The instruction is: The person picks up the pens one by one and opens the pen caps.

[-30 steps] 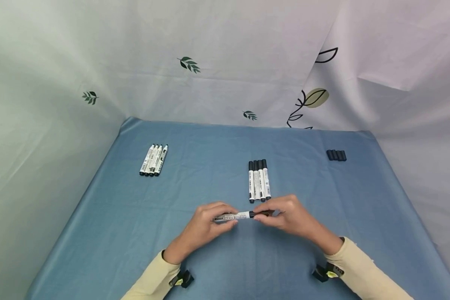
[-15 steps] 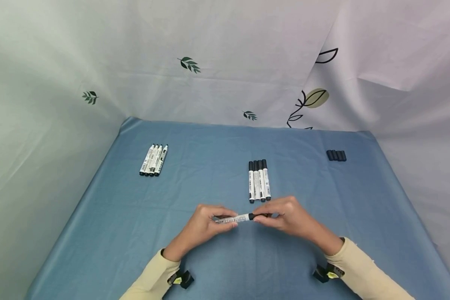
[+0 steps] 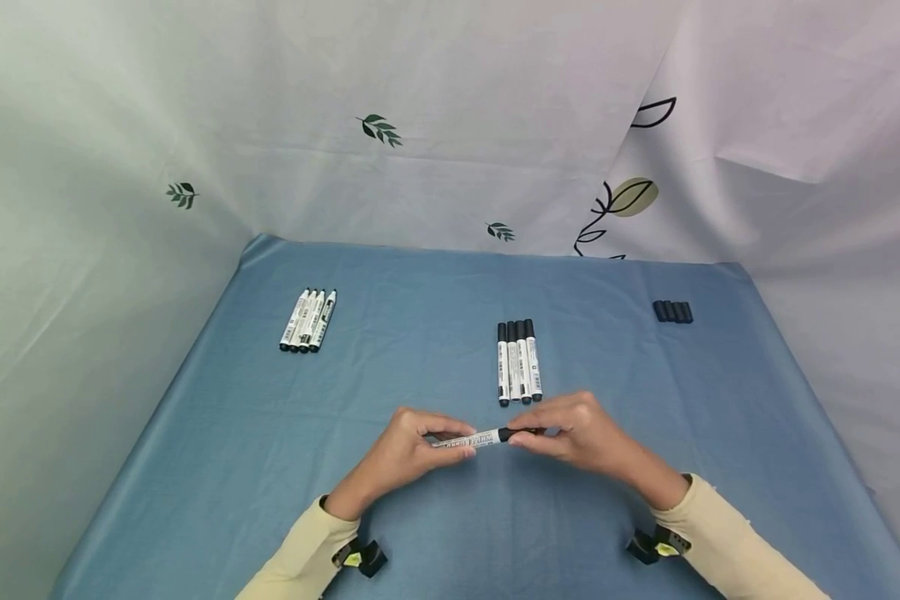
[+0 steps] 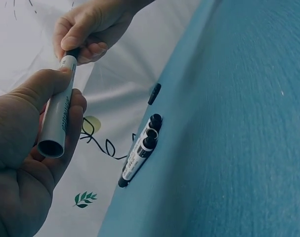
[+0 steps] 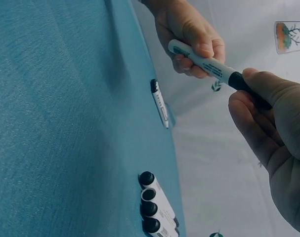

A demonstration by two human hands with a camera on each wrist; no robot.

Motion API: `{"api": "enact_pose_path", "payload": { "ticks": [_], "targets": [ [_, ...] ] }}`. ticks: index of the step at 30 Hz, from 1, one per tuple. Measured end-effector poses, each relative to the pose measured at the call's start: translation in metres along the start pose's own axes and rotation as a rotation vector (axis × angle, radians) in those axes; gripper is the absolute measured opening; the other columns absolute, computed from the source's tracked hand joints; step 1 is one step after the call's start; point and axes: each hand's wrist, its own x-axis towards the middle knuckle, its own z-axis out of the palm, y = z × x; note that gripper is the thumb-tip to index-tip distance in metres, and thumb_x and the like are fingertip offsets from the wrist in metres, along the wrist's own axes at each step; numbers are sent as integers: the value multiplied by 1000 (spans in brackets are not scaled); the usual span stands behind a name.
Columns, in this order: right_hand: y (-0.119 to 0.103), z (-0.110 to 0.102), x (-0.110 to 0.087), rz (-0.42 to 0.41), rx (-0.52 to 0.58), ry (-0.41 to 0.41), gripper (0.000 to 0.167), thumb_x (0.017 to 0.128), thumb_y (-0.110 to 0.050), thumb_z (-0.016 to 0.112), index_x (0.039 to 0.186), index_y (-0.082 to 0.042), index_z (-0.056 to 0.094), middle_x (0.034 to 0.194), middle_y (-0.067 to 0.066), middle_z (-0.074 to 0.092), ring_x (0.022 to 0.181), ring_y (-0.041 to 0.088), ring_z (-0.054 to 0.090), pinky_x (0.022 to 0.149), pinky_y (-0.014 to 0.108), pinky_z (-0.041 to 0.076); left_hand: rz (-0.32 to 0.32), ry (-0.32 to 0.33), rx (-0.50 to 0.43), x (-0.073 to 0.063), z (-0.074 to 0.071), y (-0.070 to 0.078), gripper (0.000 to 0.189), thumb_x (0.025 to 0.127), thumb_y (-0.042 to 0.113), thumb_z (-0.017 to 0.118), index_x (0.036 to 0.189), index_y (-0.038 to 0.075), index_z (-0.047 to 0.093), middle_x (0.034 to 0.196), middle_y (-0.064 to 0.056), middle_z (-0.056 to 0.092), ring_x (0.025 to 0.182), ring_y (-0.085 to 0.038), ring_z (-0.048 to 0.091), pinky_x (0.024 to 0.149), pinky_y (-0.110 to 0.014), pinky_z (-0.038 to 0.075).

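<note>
A whiteboard marker [image 3: 485,438] with a white barrel lies between both hands over the near middle of the table. My left hand [image 3: 412,446] holds the barrel between thumb and fingers. Thumb and fingertips of my right hand [image 3: 570,427] pinch the black cap [image 3: 504,434], which meets the barrel. In the left wrist view the barrel's rear end [image 4: 52,148] looks hollow, with a dark opening. Just beyond the hands lies a row of several capped markers [image 3: 514,367]; one of them shows a hollow end [image 5: 148,194] in the right wrist view.
Several uncapped markers [image 3: 307,321] lie side by side at the back left of the blue cloth [image 3: 390,333]. A row of loose black caps [image 3: 672,312] sits at the back right. Pale fabric walls [image 3: 450,150] enclose the table behind and at both sides.
The marker has tilted slightly, its left end dropping a little toward me. Both hands keep their hold and stay nearly in place; the other markers and caps have not moved.
</note>
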Motion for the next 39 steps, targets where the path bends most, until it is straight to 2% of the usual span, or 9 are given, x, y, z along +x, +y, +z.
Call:
{"api": "enact_pose_path", "payload": {
  "ticks": [9,15,24,33,35,39],
  "targets": [
    [-5,-5,1,-29,-29,-2,23,99,-29,70,96,-9,82,88,1,79,75,6,73,62,15,54,-50,-46,-82,1,-1,4,18,91,23,79,106,12,81,91,-1,79,77,-9,74,65,-30,60],
    [-7,-6,0,-44,-21,-11,22,99,-27,70,98,-8,81,87,2,79,76,6,74,66,15,55,-62,-57,-79,1,-2,4,19,90,23,81,105,11,81,89,-2,79,72,-9,72,62,-30,58],
    [-9,-7,-2,-47,-34,-22,22,100,-27,69,99,-9,81,87,0,78,74,3,72,62,15,54,-87,-93,-98,1,-3,5,21,90,24,81,105,10,81,90,-4,79,71,-10,71,60,-30,57],
    [-8,-7,-2,-87,-47,-12,23,100,-27,68,99,-9,81,87,0,78,74,4,72,65,13,54,-95,-123,-131,3,-4,4,20,91,23,80,105,8,81,91,-5,79,69,-21,72,57,-28,55],
    [-7,-9,-1,-130,-60,6,20,100,-24,69,98,-8,81,88,2,78,75,7,73,67,15,56,-109,-126,-156,2,-3,4,19,92,21,78,106,7,81,91,-7,79,73,-21,74,61,-29,58],
    [-5,-17,2,-206,-88,105,23,98,-23,71,92,-4,81,86,9,78,74,17,76,69,21,59,-136,-79,-148,-7,-5,6,18,93,18,78,105,5,81,92,-9,79,76,-12,74,64,-30,60]
  ]
}}
